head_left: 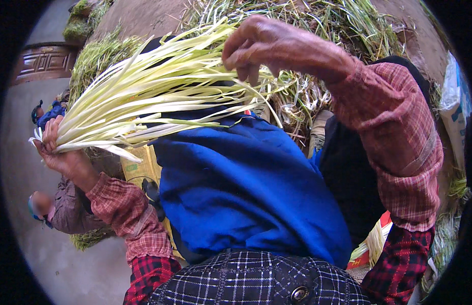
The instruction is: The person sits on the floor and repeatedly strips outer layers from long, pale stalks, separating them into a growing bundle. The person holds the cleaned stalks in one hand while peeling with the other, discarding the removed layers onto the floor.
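My left hand point(58, 152) is closed round the white base of a bunch of long, pale yellow-green leaves point(144, 86), which fan out rightward over my lap. My right hand point(251, 53) is over the leaf tips, its fingers bent loosely downward and apart; whether the fingertips touch the leaves is unclear. A blue cloth point(246, 193) covers my lap beneath the bunch.
Heaps of cut greens point(348, 25) lie ahead and around me. A yellow box point(137, 165) is under my left arm. Two people point(76, 213) point(50, 114) are at the left. A white package point(452, 101) stands at the right, near red packaging point(368, 244).
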Demonstrator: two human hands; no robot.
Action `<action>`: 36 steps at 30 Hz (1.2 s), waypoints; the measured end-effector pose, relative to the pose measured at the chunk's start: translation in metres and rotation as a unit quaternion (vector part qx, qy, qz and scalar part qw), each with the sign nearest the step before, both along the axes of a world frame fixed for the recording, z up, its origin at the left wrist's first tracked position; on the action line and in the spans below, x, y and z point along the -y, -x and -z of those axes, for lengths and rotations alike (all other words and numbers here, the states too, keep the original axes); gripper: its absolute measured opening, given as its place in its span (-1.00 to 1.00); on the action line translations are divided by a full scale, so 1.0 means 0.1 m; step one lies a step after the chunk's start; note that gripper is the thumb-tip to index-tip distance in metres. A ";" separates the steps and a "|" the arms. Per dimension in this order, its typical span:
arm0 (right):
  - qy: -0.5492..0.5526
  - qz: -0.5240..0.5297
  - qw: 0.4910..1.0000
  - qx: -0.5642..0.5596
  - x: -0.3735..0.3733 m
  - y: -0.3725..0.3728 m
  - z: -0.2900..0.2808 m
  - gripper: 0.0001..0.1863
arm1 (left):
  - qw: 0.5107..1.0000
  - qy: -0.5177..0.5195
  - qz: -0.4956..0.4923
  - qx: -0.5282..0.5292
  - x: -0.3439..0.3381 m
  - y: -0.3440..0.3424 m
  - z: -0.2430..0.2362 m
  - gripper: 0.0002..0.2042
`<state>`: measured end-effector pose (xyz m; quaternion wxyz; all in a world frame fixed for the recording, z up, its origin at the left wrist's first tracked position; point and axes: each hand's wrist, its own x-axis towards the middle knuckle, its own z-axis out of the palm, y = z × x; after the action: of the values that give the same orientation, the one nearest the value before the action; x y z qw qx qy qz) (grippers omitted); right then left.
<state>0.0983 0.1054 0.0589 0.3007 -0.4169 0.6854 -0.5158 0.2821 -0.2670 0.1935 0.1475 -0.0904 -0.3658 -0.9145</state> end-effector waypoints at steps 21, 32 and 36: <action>0.016 0.038 0.994 -0.100 0.27 -0.24 0.13 -0.73 | 0.999 -0.014 -0.030 0.018 0.09 -0.02 0.06 -0.73; 0.088 0.061 0.950 -0.293 0.27 -0.22 0.26 -0.77 | 0.994 0.022 -0.063 0.086 -0.14 0.03 0.04 -0.73; 0.045 0.058 0.938 -0.338 0.19 -0.17 0.24 -0.84 | 0.998 -0.010 0.021 0.062 0.15 0.06 0.09 -0.66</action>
<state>0.1155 0.0863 0.0351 0.0014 -0.5392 0.7459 -0.3909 0.2765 -0.2819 0.1849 0.1060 -0.0399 -0.3627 -0.9250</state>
